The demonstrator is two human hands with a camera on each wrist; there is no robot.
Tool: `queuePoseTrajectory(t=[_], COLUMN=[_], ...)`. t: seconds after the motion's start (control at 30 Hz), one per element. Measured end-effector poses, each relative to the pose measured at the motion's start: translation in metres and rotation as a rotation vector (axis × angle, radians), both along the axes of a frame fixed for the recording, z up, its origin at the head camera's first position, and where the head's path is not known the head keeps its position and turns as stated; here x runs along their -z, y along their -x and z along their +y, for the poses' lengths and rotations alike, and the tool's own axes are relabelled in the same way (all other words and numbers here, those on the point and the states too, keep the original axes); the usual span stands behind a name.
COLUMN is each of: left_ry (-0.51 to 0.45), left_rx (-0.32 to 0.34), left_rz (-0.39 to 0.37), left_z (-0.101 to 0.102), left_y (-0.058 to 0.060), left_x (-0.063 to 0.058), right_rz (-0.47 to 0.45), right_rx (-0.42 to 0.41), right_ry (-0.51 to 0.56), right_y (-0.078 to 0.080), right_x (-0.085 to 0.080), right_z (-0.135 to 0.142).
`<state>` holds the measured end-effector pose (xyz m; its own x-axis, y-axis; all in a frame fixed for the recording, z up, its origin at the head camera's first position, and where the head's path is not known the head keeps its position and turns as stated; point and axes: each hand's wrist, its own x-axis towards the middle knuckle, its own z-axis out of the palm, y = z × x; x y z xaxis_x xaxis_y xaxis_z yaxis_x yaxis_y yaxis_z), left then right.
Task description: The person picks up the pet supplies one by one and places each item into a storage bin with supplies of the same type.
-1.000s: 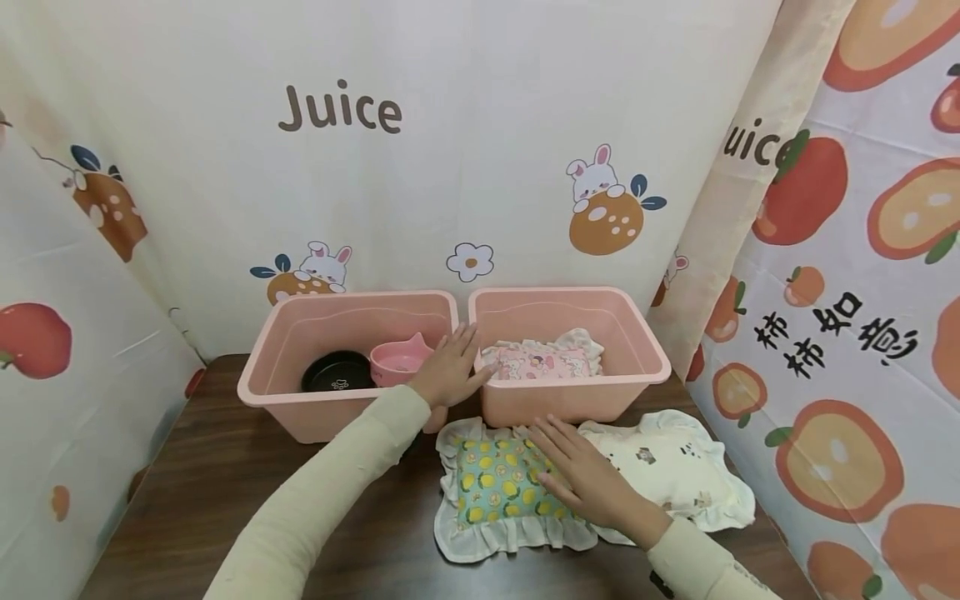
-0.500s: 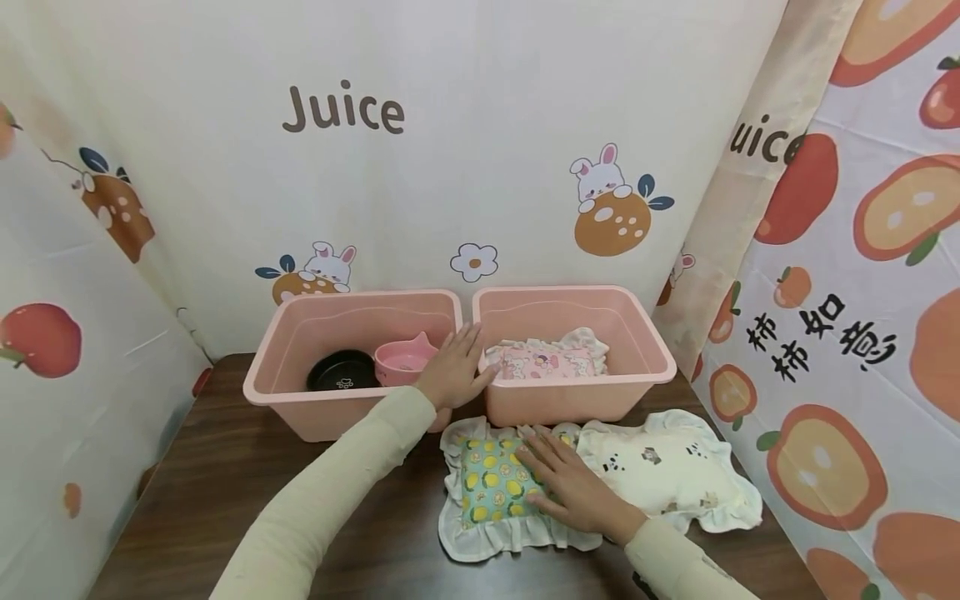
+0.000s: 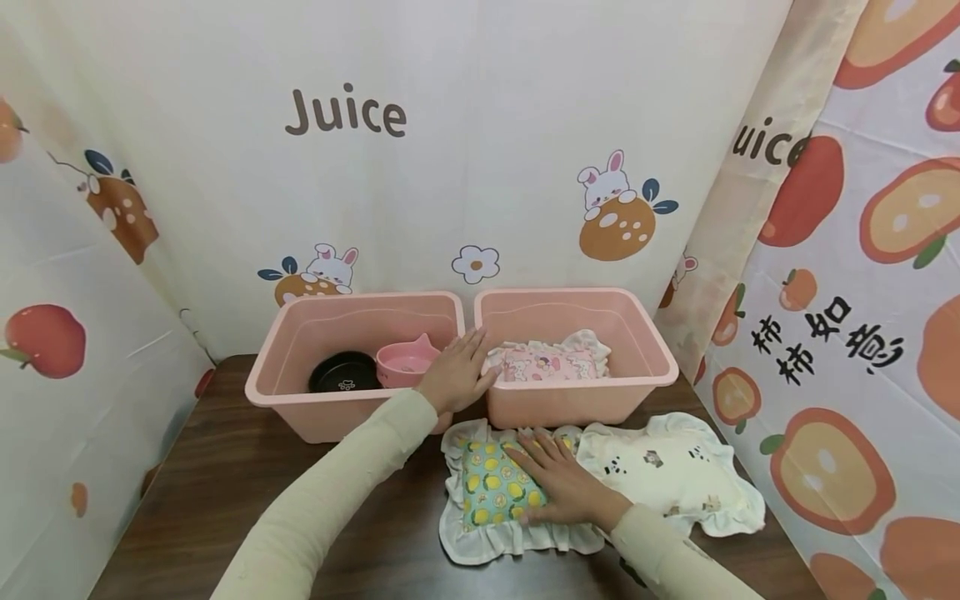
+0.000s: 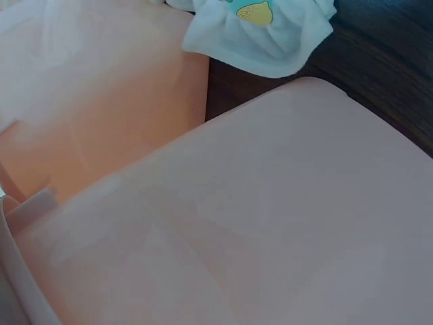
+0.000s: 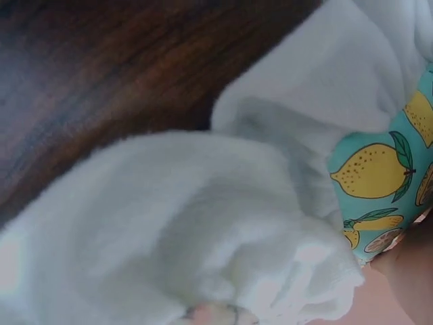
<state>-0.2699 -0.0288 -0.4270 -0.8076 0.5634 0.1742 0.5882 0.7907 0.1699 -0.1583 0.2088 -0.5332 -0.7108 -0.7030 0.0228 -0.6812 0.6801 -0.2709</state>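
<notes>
My left hand (image 3: 455, 372) lies with straight fingers over the neighbouring rims of the left pink bin (image 3: 330, 402) and the right pink bin (image 3: 577, 404). My right hand (image 3: 566, 483) is spread over the right part of a small ruffled cushion with a lemon print (image 3: 487, 487). In the right wrist view, part of that hand (image 5: 409, 271) shows beside the lemon cushion (image 5: 372, 172). To its right lies a cream ruffled cushion with small animal prints (image 3: 660, 467). The left wrist view shows bin walls and a corner of the lemon cushion (image 4: 257, 37), with no fingers visible.
Inside the left bin are a black round bowl (image 3: 343, 371) and a pink bowl (image 3: 407, 360) with a pointed edge. A pink ruffled cushion (image 3: 547, 363) lies in the right bin. Printed curtains (image 3: 480, 167) enclose the dark wooden table (image 3: 225, 467).
My right hand has moved left and slightly down over the lemon cushion, uncovering more of the cream one. The left hand stays on the bin rims. The head view shifts slightly.
</notes>
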Motion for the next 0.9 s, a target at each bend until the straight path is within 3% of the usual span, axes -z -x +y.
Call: queuePoseTrajectory(t=[0.3,0.57,0.9], left_ry=[0.010,0.011,0.014], left_rx=[-0.011,-0.013,-0.010], left_rz=[-0.003,0.006,0.019], left_z=[0.0000,-0.0001,-0.0003], left_y=[-0.0003,0.0004,0.0013], left_x=[0.0012,0.0032,0.0041], right_rz=[-0.069,-0.097,-0.005], right_rx=[-0.001,0.052,0.080], right_ry=[-0.028,-0.107,-0.124], right_y=[0.0051,0.0073,0.0059], right_x=[0.0019,-0.0003,0.0015], right_z=[-0.0007,-0.0044,-0.0093])
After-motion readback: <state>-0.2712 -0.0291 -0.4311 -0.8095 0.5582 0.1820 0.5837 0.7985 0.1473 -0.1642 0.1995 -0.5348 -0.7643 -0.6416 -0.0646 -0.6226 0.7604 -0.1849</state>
